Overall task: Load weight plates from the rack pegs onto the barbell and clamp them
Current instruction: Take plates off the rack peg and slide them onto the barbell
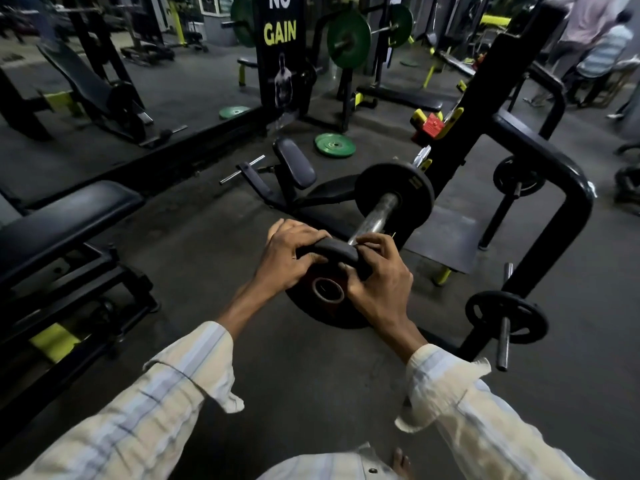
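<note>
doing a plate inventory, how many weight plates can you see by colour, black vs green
black: 4 – held plate, plate on the barbell, two on rack pegs
green: 5 – two on the floor, three on far racks
total: 9

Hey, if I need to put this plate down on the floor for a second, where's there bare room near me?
Bare floor lies left of the held plate, between your left hand and the black bench, and below your sleeves toward your foot. Crowded: right side, where the rack frame and its peg plate stand; ahead, the loaded barbell.
</note>
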